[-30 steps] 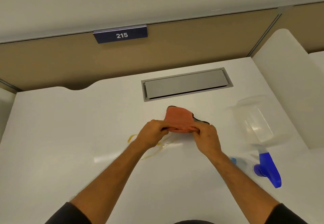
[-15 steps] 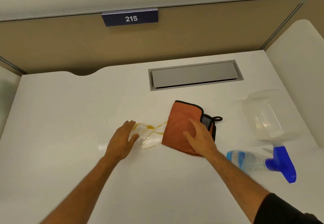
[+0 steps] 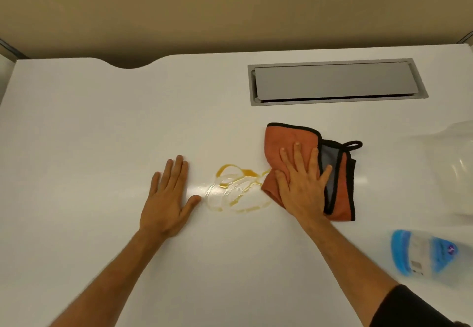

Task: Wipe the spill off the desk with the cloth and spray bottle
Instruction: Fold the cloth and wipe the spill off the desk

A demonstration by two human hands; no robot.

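With the right hand (image 3: 302, 186) splayed flat on the soft, folded cloth (image 3: 286, 142) beside the spill (image 3: 235, 188), palm pressure should drag it, left hand (image 3: 166, 198) open on the desk (image 3: 102, 134).

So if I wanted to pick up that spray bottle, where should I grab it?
Probably around its clear middle, coming down from above. The spray bottle lies on its side on the desk beside the right hand, so the round body faces up. Its trigger end is out of view.
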